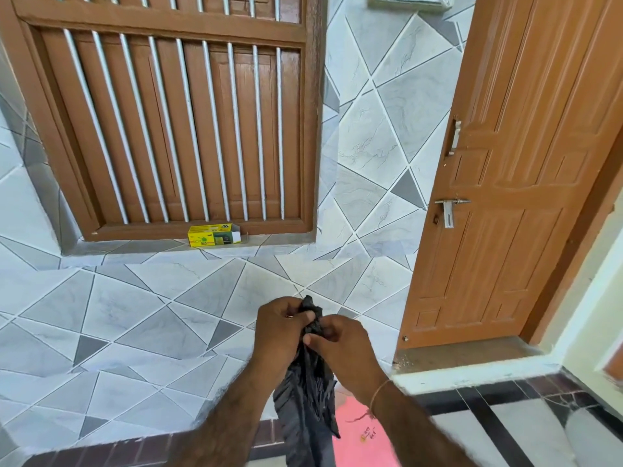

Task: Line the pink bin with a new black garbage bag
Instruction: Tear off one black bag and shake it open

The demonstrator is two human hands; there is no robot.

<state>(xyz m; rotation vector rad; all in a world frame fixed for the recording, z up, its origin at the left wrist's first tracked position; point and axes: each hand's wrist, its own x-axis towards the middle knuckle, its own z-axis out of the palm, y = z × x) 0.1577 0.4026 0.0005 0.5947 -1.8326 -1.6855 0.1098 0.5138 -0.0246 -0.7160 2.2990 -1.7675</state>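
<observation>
A crumpled black garbage bag point(308, 406) hangs down in front of me at the lower centre. My left hand point(281, 326) and my right hand point(340, 343) both pinch its bunched top edge, close together. Below and behind the hanging bag and my right forearm, a patch of the pink bin point(357, 436) shows near the bottom edge; most of it is hidden.
A yellow box point(214, 234) lies on the tiled sill under a barred wooden window point(175, 123). An orange-brown door point(512, 197) stands ajar on the right above a raised step point(472, 357). A tiled wall is straight ahead.
</observation>
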